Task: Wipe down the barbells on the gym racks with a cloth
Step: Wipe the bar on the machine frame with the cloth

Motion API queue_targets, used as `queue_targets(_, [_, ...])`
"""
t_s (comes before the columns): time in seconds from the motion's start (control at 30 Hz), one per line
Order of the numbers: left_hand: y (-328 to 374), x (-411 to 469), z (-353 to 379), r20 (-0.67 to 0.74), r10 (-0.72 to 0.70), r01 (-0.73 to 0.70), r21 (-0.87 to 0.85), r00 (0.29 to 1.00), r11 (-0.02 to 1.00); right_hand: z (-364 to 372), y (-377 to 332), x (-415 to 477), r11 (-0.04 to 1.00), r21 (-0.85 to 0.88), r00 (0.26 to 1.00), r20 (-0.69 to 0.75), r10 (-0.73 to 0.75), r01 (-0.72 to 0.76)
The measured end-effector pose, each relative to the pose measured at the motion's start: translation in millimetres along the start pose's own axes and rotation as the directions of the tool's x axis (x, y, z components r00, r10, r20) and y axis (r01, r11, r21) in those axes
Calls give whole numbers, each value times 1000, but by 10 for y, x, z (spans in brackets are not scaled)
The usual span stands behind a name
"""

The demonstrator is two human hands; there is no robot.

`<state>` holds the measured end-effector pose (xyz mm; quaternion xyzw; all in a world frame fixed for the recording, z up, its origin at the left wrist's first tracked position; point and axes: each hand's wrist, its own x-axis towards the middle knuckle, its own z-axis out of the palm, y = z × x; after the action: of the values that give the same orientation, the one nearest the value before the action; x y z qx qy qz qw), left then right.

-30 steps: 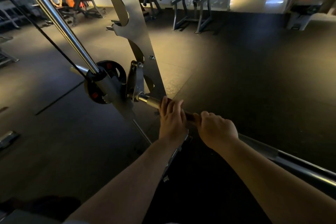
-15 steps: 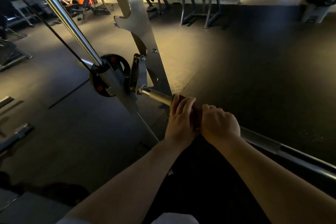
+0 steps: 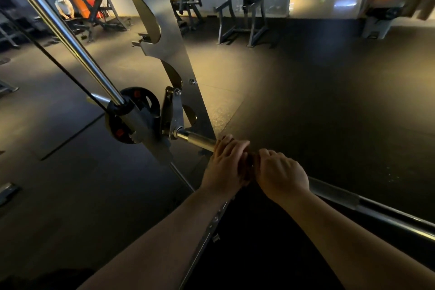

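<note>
A steel barbell [image 3: 196,141] runs from the rack's hook at centre left down to the lower right edge. A dark reddish cloth [image 3: 250,167] is wrapped round the bar; only a narrow strip of it shows between my hands. My left hand [image 3: 224,163] lies over the bar with its fingers curled round the cloth. Right beside it, my right hand [image 3: 282,172] is closed in a fist round the bar, touching the cloth's edge. The bar under both hands is hidden.
The rack's notched steel upright [image 3: 174,59] and a slanted chrome guide rod [image 3: 70,40] stand left of my hands, with a black weight plate [image 3: 131,115] behind the hook. Gym benches [image 3: 242,7] stand at the back. A person [image 3: 63,6] sits far left.
My left hand has slid a little along the bar towards my right hand, closing the gap so less cloth shows. The view has shifted slightly.
</note>
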<state>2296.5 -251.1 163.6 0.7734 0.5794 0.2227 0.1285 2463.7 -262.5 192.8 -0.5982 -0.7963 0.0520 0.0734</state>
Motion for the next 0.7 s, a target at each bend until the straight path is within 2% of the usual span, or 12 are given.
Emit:
queue_targets(0.07, [-182, 31, -123, -43, 53, -50, 67, 998, 997, 7, 8, 28, 993, 105, 998, -40, 53, -48])
queue_targets(0.17, [-224, 106, -104, -127, -84, 82, -18, 988, 996, -6, 5, 87, 951, 250, 980, -29, 197, -184])
queue_targets(0.27, [-14, 113, 15, -128, -186, 172, -113, 974, 979, -48, -5, 131, 925, 293, 969, 25, 246, -242])
queue_targets(0.33, [75, 50, 77, -86, -119, 114, -65, 989, 991, -52, 3, 126, 929, 268, 967, 49, 252, -256])
queue_targets(0.47, [-104, -22, -32, -29, 122, -121, 50, 992, 991, -36, 11, 106, 953, 188, 971, 56, 233, -239])
queue_targets(0.53, [-270, 22, -148, -31, 162, -157, 108, 986, 982, -42, -17, 100, 952, 190, 971, 42, 236, -240])
queue_targets(0.63, [-255, 55, -185, -84, 28, -28, 2, 996, 1000, -57, -54, 128, 952, 133, 961, 69, 269, -276])
queue_targets(0.7, [-56, 44, -99, -109, -88, 77, -95, 990, 992, -77, -101, 251, 933, 112, 932, 168, 322, -343])
